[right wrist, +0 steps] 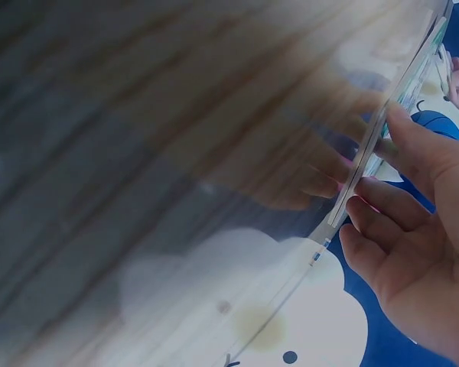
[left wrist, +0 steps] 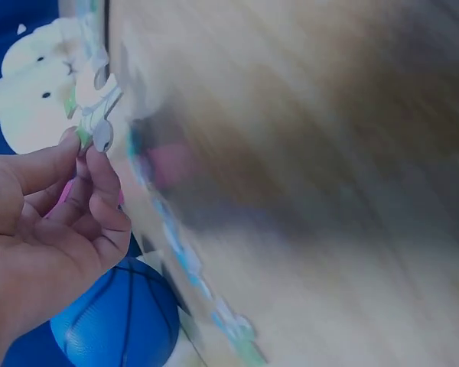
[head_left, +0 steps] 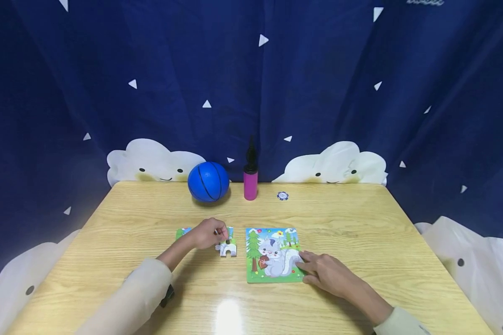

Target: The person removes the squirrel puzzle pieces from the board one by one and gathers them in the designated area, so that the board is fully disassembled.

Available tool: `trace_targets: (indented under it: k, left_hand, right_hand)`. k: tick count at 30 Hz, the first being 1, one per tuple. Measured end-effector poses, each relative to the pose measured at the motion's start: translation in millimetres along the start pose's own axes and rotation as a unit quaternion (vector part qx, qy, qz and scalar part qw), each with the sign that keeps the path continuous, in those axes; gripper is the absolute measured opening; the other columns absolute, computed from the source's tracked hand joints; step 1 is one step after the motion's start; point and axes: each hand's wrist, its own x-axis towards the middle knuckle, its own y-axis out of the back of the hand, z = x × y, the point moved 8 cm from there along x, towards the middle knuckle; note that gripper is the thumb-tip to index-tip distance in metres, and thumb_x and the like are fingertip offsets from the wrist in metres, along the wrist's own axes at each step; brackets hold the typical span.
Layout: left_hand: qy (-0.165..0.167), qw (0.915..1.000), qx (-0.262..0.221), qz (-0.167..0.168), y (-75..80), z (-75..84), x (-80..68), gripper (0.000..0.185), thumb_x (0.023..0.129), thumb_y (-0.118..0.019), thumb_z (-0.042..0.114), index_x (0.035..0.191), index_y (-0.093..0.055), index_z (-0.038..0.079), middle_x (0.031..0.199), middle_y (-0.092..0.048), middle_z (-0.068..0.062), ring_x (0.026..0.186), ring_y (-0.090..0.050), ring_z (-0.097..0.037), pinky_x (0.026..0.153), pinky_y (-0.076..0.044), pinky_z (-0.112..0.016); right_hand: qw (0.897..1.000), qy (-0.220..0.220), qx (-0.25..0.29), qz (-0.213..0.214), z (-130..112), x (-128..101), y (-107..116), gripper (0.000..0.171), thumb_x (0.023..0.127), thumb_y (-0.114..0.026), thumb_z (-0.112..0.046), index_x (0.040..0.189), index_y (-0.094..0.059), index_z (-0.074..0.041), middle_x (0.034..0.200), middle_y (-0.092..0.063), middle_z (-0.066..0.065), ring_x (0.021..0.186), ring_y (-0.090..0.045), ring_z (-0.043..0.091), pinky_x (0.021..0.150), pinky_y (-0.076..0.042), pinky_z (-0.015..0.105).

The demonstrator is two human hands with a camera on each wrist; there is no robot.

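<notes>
2 puzzle boards (head_left: pixel 273 255), 1 loose pc (head_left: pixel 227 249)

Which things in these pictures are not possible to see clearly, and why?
- Puzzle tray, head view: mostly covered by the left hand.
- Puzzle piece, left wrist view: its picture is blurred.
- Squirrel puzzle, right wrist view: only its edge shows, beside the right hand.
- Small round token, head view: too small to read.

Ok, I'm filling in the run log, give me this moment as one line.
left hand: pinches puzzle piece | right hand: rests on squirrel puzzle board edge | table: blue ball, pink pump
</notes>
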Motion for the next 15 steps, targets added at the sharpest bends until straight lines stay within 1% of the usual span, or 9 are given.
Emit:
trace_targets:
  k: [6, 10, 15]
  left_hand:
    - [0.025, 0.9996, -0.006, -0.009, -5.5, -11.6, -3.8, 0.009, 0.090, -0.055, -0.003, 0.088, -0.064, -0.001, 0.083, -0.064, -0.005, 0.070, -0.056, -0.012, 0.061, -0.047, -0.024]
    - [0.022, 0.9997, 0.000, -0.005, -8.3, -13.5, -3.7, 0.010, 0.089, -0.055, -0.004, 0.086, -0.064, -0.001, 0.079, -0.064, -0.006, 0.067, -0.054, -0.011, 0.059, -0.045, -0.023]
    - [0.022, 0.9995, 0.017, 0.013, -8.3, -14.6, -2.5, 0.009, 0.087, -0.057, -0.004, 0.084, -0.064, 0.000, 0.076, -0.063, -0.005, 0.067, -0.053, -0.011, 0.060, -0.045, -0.023]
  right_hand:
    - [1.000, -0.006, 0.003, -0.005, 1.2, 0.3, -0.3, 0.040, 0.085, -0.068, -0.028, 0.118, -0.066, -0.006, 0.129, -0.058, 0.021, 0.116, -0.060, 0.032, 0.088, -0.051, 0.047]
    - [1.000, -0.005, -0.001, -0.006, 1.8, 0.4, -1.7, 0.040, 0.085, -0.068, -0.028, 0.119, -0.066, -0.006, 0.129, -0.058, 0.021, 0.115, -0.060, 0.032, 0.088, -0.051, 0.047]
    - [1.000, -0.003, -0.002, -0.004, 0.9, 0.2, -1.3, 0.041, 0.085, -0.068, -0.028, 0.118, -0.066, -0.006, 0.128, -0.058, 0.021, 0.114, -0.060, 0.033, 0.088, -0.051, 0.047]
